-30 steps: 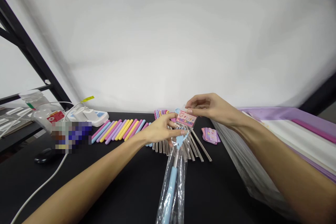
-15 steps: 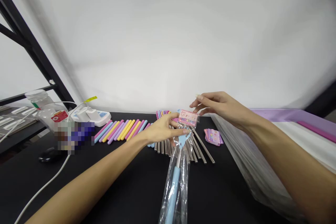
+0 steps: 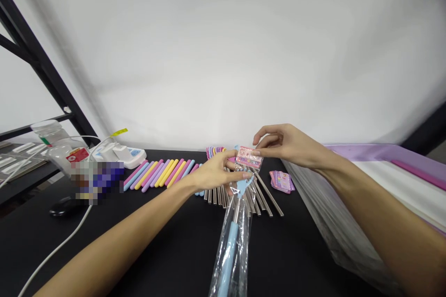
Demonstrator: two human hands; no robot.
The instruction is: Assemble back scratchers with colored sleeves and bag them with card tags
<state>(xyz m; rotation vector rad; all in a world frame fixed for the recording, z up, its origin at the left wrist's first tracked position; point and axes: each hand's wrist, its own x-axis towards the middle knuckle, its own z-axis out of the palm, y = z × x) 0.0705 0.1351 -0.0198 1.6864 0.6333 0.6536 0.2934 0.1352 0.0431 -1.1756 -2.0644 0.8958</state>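
Left hand (image 3: 214, 171) pinches bagged stick (image 3: 237, 211) (forward-pointing, handle (image 3: 228, 255) nearest), half-curled right hand (image 3: 285, 146) touching card (image 3: 248, 158).

No wording or number is legible. Unreadable print covers the pink rectangular card (image 3: 248, 157) at the top end of the clear plastic bag (image 3: 244, 236), between the left hand (image 3: 218, 171) and right hand (image 3: 284, 144), and the loose pile of pink-and-purple cards (image 3: 281, 181) below the right hand. Far left of both hands, the clear plastic bottle (image 3: 57, 155) bears a red label (image 3: 77, 154), too small to read.
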